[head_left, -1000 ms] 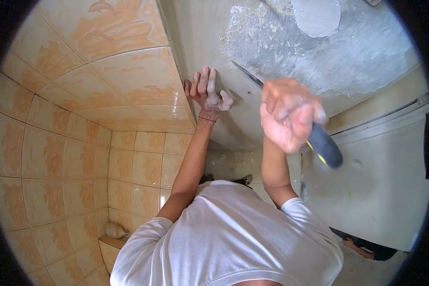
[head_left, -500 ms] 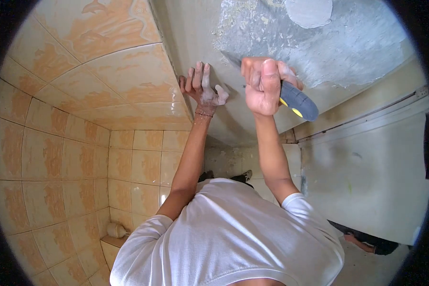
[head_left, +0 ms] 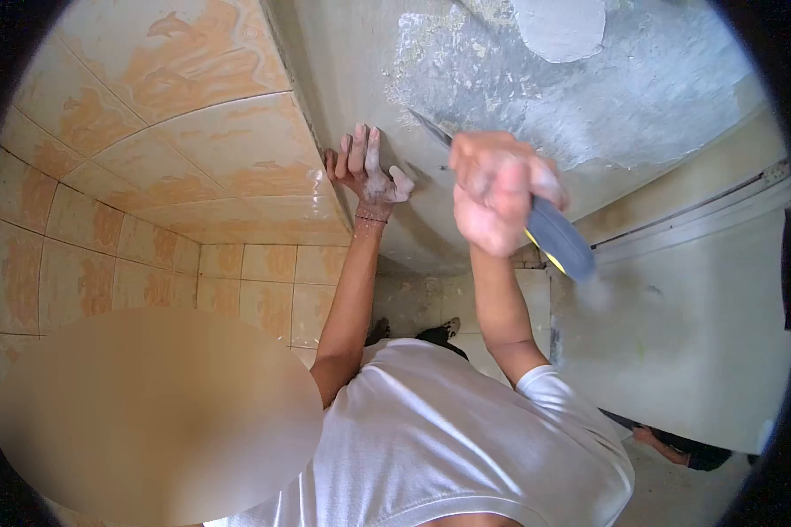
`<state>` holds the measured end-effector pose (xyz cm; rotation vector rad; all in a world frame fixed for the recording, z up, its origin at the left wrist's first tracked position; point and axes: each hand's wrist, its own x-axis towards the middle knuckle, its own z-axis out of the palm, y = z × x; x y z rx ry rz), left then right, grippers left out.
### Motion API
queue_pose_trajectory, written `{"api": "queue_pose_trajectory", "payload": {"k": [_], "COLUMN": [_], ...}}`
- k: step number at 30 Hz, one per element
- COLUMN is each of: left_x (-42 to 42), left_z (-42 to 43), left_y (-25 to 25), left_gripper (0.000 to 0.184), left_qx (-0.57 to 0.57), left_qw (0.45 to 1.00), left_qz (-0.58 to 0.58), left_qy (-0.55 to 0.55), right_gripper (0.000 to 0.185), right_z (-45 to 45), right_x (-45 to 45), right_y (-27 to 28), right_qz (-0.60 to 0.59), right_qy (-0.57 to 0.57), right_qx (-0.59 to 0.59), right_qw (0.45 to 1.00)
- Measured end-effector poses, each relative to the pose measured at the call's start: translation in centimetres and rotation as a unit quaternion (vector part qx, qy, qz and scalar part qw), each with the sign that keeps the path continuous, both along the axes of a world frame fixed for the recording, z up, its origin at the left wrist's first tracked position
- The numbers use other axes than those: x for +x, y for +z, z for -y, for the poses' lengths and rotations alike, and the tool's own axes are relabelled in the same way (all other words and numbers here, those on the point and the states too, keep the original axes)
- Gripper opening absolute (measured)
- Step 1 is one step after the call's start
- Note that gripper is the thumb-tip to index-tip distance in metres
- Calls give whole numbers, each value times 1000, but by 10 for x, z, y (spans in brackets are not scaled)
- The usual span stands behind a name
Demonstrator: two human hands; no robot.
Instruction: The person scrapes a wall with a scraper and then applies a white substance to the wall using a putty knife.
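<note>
My right hand [head_left: 505, 189] is closed round the grey and yellow handle of a scraper [head_left: 561, 241]. The thin metal blade points up and left, seen nearly edge-on, with its tip at or close to the painted wall [head_left: 431, 198] beside a rough patch [head_left: 492, 83]. Whether the tip touches cannot be made out. My left hand [head_left: 369, 171] rests on the plain wall near the tiled edge, fingers stretched and apart, holding nothing. White dust coats its fingers and thumb.
Glossy orange-and-cream tiles [head_left: 185, 132] cover the wall on the left. A pale panel [head_left: 677, 325], perhaps a door, stands at the right. Another person's arm [head_left: 664, 443] shows low on the right. A blurred oval hides the lower left.
My right hand has come down with the scraper, its handle now lower in view and smeared by motion. My left hand stays on the wall. The view has shifted slightly.
</note>
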<state>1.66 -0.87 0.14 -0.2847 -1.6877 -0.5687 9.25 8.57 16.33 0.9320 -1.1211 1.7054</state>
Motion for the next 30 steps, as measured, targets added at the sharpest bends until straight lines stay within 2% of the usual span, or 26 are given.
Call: {"api": "queue_pose_trajectory", "payload": {"k": [1, 2, 3, 5, 7, 9, 10, 11, 13, 14, 17, 18, 20, 22, 25, 26, 28, 30], "left_x": [0, 0, 0, -1, -2, 0, -1, -3, 0, 0, 0, 2, 1, 3, 12, 14, 12, 5], "left_z": [0, 0, -1, 0, 0, 0, 0, 0, -1, -2, -6, -5, -6, -6, -6, 1, 4, 6], "left_y": [0, 0, 0, -1, 0, 0, -1, -1, -1, 1, 3, 0, -5, -3, 5, 10, 11, 11], "left_gripper": [56, 55, 55, 55, 54, 54, 54, 53, 52, 51, 51, 52, 57, 63, 64, 64, 64, 63], "left_qx": [0, 5, 11, 8, 5, 7, 6, 9, 12, 12, 20, 21, 32, 42, 45, 37, 48, 71], "left_qw": [1000, 1000, 1000, 1000, 1000, 1000, 1000, 1000, 1000, 1000, 999, 999, 998, 998, 995, 996, 994, 990], "left_qz": [2, -1, -5, -2, 0, -4, 0, -3, -6, -5, 8, 24, 27, 37, 77, 79, 95, 121], "left_qy": [0, -5, -11, -6, -1, 5, 10, 13, 22, 24, 35, 29, 39, 39, 39, 1, 7, -4], "right_gripper": [37, 36, 36, 35, 34, 33, 31, 31, 30, 31, 32, 32, 32, 32, 32, 31, 27, 26], "right_z": [2, 6, 3, -7, -7, -6, -9, -9, -3, -3, -6, -11, -5, -3, -3, 3, 9, 13], "right_x": [-3, -19, -16, -6, 11, 17, 9, -1, -18, -14, 3, -5, -16, -16, 2, 6, -4, -28], "right_y": [0, -14, -14, -6, 11, 22, 10, 4, -3, -6, 13, 8, -6, 1, 26, 34, 32, 16], "right_qz": [26, 18, 19, 39, 35, -24, 71, 75, 37, 22, -14, -43, -24, -11, -73, -65, -66, -66], "right_qy": [-75, -122, -123, 56, 77, 111, 31, 37, -28, 10, 96, 69, 91, 115, 187, 162, 127, 150], "right_qx": [30, -2, -3, 12, 22, 40, 90, 89, 39, -12, 14, 60, 31, 6, 49, 49, 70, 56], "right_qw": [996, 992, 992, 998, 996, 993, 993, 993, 998, 1000, 995, 995, 995, 993, 978, 983, 987, 985]}}
